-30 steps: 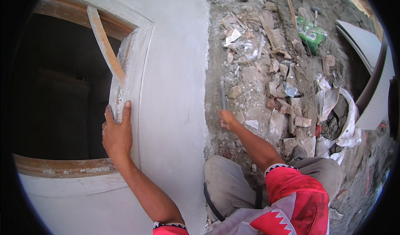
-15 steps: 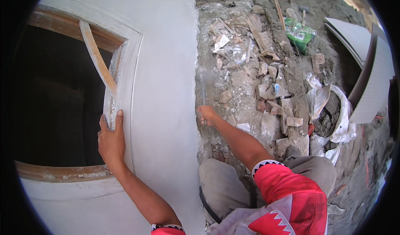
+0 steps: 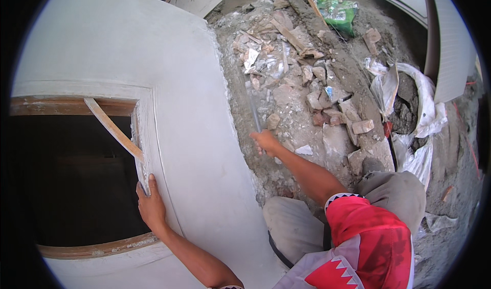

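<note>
My left hand (image 3: 152, 207) grips the inner edge of the window frame (image 3: 92, 244), thumb on the pale outer face and fingers inside the dark opening. Just above it ends a pale wooden strip (image 3: 113, 129), slanting down from the frame's top member. My right hand (image 3: 266, 142) is closed round the grey handle (image 3: 254, 112) of a long tool. The tool's far end is blurred over the rubble, so its kind cannot be made out. That hand is beside the rough edge of the white wall panel (image 3: 192, 120).
Broken bricks and plaster rubble (image 3: 291, 94) lie right of the panel. Farther off are a green bag (image 3: 337, 15) and a loose wooden stick (image 3: 312, 3). A torn white sack (image 3: 427, 97) of grey material stands at right, near leaning white panels (image 3: 455, 43).
The view has shifted, so the window appears lower. My right hand has moved slightly right, away from the panel edge, and the tool's handle shows longer. The left hand keeps its hold.
</note>
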Motion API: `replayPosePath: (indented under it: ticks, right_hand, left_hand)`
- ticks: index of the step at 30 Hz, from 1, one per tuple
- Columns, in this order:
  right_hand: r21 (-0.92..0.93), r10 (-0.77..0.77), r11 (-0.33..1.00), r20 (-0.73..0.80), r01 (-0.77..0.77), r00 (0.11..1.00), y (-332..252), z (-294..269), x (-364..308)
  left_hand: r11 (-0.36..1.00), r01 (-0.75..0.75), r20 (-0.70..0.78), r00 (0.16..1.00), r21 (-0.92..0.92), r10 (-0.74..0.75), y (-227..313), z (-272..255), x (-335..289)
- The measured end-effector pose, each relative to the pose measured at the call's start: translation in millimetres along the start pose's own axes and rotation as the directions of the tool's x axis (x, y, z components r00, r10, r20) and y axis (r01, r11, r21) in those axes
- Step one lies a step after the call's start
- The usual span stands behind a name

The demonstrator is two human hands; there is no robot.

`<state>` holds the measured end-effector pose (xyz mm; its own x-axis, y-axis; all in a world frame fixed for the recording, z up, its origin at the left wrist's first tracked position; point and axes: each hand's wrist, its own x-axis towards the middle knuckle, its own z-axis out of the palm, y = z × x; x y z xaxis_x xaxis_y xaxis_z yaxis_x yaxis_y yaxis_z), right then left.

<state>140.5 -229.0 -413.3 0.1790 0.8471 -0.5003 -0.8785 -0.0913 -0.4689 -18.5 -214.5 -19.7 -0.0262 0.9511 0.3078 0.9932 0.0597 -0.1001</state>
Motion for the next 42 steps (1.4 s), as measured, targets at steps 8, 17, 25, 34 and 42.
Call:
replayPosePath:
  ticks: [8,17,25,34,42]
  right_hand:
    - [0.067,0.213,0.977,-0.285,-0.202,0.935,63,-66,-2]
    - [0.355,0.296,0.902,-0.091,-0.247,0.951,68,-70,14]
    - [-0.139,0.045,0.984,-0.416,-0.112,0.908,33,-47,30]
    - [-0.381,-0.824,0.567,-0.263,0.731,0.502,-173,50,4]
    - [-0.520,-0.755,0.643,-0.304,0.563,0.581,-103,64,76]
  left_hand:
    - [0.999,-0.041,-0.016,0.999,-0.029,0.041,-1,0,-2]
    - [0.994,-0.052,0.001,0.999,-0.098,0.053,-6,3,2]
    - [0.985,-0.121,0.075,0.988,-0.125,0.131,9,-7,2]
    - [0.992,-0.064,0.088,0.993,-0.111,0.074,12,-6,4]
    - [0.992,-0.067,0.068,0.995,-0.103,0.074,11,-2,11]
